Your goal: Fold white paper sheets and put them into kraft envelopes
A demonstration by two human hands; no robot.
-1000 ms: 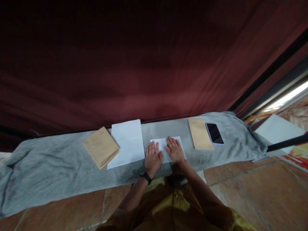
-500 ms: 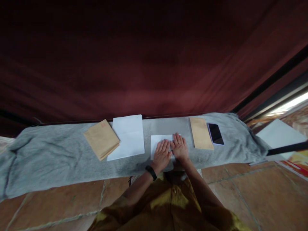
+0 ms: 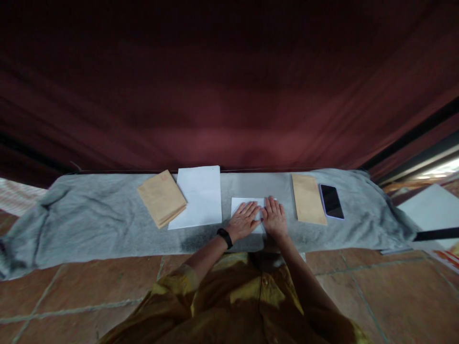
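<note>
A small white sheet of paper [image 3: 237, 202], seemingly folded, lies on the grey cloth in front of me. My left hand [image 3: 245, 220] rests flat across it with the fingers stretched toward the right; a black band circles that wrist. Beside it, my right hand [image 3: 274, 218] presses flat over the paper's right part, fingers pointing away from me. The two hands nearly touch at the thumbs, and much of the paper is hidden under them.
Grey cloth [image 3: 103, 215] covers the long narrow surface. To the left lie a stack of brown envelopes [image 3: 162, 197] and larger white sheets [image 3: 201, 196]. On the right are another brown envelope [image 3: 309, 199] and a phone [image 3: 332, 201]. A dark red fabric wall [image 3: 229, 119] rises behind.
My left hand has turned, so its fingers now point more to the right across the paper. My right hand stays flat on it. The whole view has shifted slightly.
</note>
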